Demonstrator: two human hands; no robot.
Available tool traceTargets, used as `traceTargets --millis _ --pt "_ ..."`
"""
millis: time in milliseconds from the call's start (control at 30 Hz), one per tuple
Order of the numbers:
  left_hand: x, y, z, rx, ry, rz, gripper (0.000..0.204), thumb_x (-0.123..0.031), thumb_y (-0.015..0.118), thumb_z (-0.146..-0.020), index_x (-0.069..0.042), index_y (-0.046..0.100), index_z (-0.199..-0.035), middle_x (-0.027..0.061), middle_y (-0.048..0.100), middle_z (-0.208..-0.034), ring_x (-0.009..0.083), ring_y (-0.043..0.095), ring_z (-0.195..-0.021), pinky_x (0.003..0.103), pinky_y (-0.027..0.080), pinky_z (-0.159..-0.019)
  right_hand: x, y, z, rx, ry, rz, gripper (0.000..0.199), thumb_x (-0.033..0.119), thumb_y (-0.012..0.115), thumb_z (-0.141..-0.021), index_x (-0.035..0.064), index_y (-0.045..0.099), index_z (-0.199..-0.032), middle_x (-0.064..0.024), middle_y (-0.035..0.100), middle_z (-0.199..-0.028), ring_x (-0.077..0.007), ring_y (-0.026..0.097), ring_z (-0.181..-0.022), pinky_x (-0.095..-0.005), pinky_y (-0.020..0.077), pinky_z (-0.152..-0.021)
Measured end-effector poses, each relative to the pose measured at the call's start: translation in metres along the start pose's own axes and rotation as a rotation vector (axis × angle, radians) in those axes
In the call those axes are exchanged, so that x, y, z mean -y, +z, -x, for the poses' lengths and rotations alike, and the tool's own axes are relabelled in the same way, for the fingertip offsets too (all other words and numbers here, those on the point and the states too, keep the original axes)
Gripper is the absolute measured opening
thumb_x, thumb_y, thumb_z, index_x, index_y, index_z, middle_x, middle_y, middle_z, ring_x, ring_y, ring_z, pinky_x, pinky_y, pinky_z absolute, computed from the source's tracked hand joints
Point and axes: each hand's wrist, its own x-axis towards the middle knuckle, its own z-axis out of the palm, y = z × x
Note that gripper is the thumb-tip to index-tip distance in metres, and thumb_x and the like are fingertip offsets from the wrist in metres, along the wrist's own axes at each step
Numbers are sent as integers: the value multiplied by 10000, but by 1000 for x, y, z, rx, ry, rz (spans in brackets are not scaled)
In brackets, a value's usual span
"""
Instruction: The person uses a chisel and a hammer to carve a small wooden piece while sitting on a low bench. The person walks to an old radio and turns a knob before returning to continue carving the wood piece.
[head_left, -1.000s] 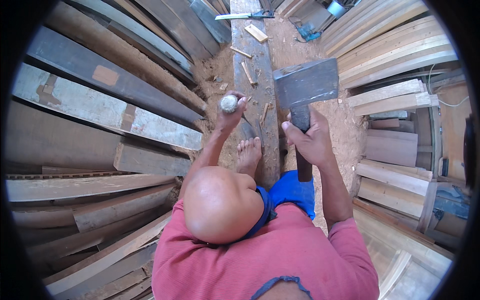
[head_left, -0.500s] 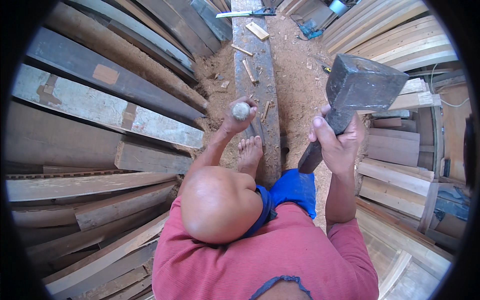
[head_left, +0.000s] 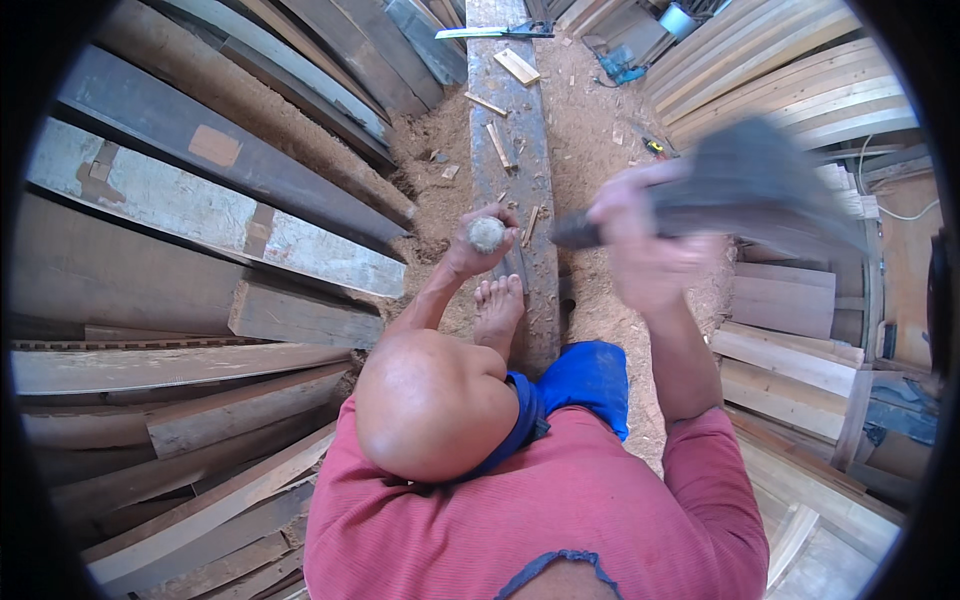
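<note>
My left hand (head_left: 470, 248) is closed around an upright chisel (head_left: 487, 234). Only the pale, worn round end of its handle shows; the blade is hidden beneath. It stands over a long dark wooden plank (head_left: 505, 130), just beyond my bare foot (head_left: 498, 308), which rests on that plank. Off to the right, my right hand (head_left: 640, 240) grips a big dark wooden mallet (head_left: 755, 185) by its handle, raised and smeared by motion. The mallet's head points right, away from the chisel.
Small wood offcuts (head_left: 517, 67) and a handsaw (head_left: 495, 31) lie on the plank's far part. Sawdust covers the floor (head_left: 590, 130). Stacked boards (head_left: 230, 235) line the left, with more lumber (head_left: 790, 350) on the right. A teal power tool (head_left: 622, 66) sits at the far right.
My right hand has swung the mallet, turning its head to the right and its handle end toward the plank. The left hand and chisel have barely shifted.
</note>
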Motion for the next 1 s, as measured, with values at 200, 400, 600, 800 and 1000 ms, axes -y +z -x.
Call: traceTargets --millis 200,400,600,800,1000 --pt "11 7 -4 -33 254 -356 273 -120 700 -767 -54 672 -1031 92 708 -961 226 674 -868 344 527 -805 -53 8 30 711 395 887 354 137 678 -751 30 565 -1069 -222 628 -755 -402 636 -727 -458 501 -672" --pt "13 9 5 20 75 -13 177 -70 660 -807 -32 659 -980 72 694 -892 143 648 -817 291 525 -747 3 20 11 332 324 350 319 128 676 -778 21 574 -1060 -188 648 -768 -364 654 -696 -423 498 -631" --pt "-2 6 4 -5 79 -33 184 -81 658 -813 -44 662 -993 83 695 -899 173 656 -818 302 530 -743 21 15 -13 134 -190 389 280 97 668 -793 43 592 -1057 -122 612 -694 -273 598 -597 -386 485 -585" --pt "-11 12 3 -202 525 -629 310 -110 706 -790 -36 636 -1083 102 698 -925 195 665 -804 313 536 -732 -45 8 29 737 346 932 296 87 654 -789 44 599 -1077 -150 602 -691 -260 579 -598 -379 497 -615" --pt "26 12 -10 -458 -21 134 166 -60 662 -852 -31 597 -1002 19 634 -765 90 595 -674 243 491 -599 -30 16 31 362 463 181 309 75 664 -810 13 580 -1101 -66 603 -715 -139 564 -601 -304 493 -597"
